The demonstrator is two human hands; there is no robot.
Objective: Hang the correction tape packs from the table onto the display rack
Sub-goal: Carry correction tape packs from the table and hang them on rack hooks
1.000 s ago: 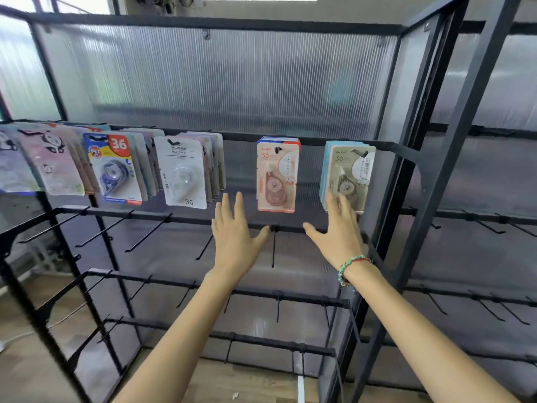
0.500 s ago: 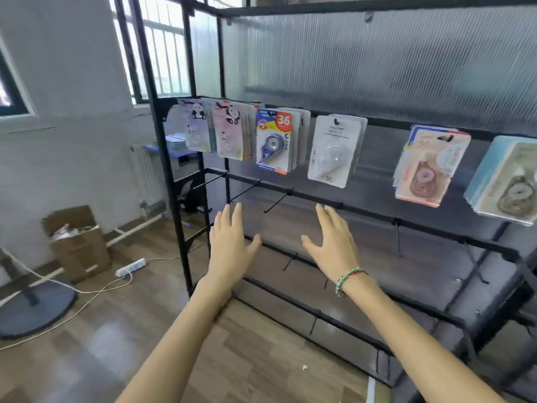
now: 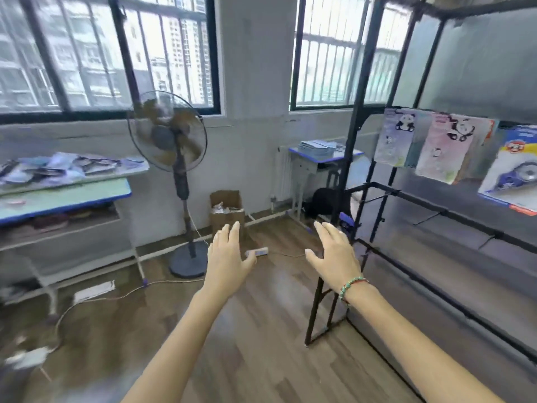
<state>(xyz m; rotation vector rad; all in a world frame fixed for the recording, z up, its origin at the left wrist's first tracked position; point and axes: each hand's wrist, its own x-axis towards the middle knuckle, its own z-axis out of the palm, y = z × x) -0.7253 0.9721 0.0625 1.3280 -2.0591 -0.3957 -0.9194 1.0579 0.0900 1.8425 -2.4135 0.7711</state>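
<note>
The black display rack (image 3: 374,187) stands on the right, with panda-printed packs (image 3: 444,146) and a blue correction tape pack (image 3: 514,175) hanging on its top rail. A table (image 3: 87,196) at the far left carries a loose pile of packs (image 3: 66,167). My left hand (image 3: 229,257) and my right hand (image 3: 334,257) are stretched out in front of me over the floor, fingers straight, holding nothing. The right wrist wears a beaded bracelet. Both hands are well apart from the rack and the table.
A pedestal fan (image 3: 171,141) stands between the table and me, its cable running over the wooden floor. A cardboard box (image 3: 226,210) sits by the wall. A small desk (image 3: 319,158) with papers stands behind the rack. A power strip (image 3: 257,253) lies on the floor.
The view has swung left, away from the rack toward the room and the table. Both hands stayed open and empty in front of me and left the rack's hooks behind.
</note>
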